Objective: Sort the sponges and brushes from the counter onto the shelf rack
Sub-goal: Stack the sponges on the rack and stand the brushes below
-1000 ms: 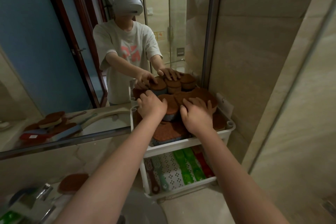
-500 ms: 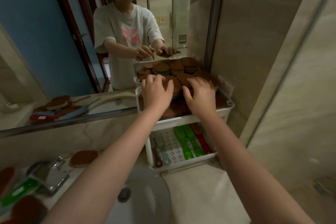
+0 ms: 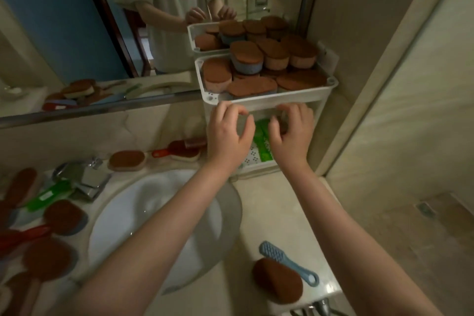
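Two hands hang in front of the white plastic shelf rack [image 3: 269, 100] at upper centre of the frame. The left hand [image 3: 227, 136] and right hand [image 3: 291, 136] sit side by side in the gap between its tiers. The fingers [image 3: 295, 113] of both are loosely curled and narrow, with nothing visible in them. Whether the tips touch the upper tier's front rim is hard to tell.

The upper tier is heaped with brown-topped oval sponges [image 3: 246, 52]. The lower tier holds green plastic brushes [image 3: 263, 146], lying with their length running front to back.

What matters for the next pick is where the leftovers lie. A brown oval sponge [image 3: 278, 282] and a pale blue plastic brush [image 3: 284, 259] rest on the pale stone table [image 3: 269, 213] at lower right of the frame. They lie well below both hands, between the two forearms and closer to the right one. The right hand looks the nearer, and would have to draw back toward the body to reach them. The brush runs diagonally, with its bristle head to the upper left and its looped handle end to the lower right. It lies just beside the sponge's upper edge.

More items lie left of the white round sink basin [image 3: 143, 208]. Among them are a brown sponge near the tap [image 3: 127, 160] and a red-handled brush [image 3: 177, 152], which suit the left hand better.
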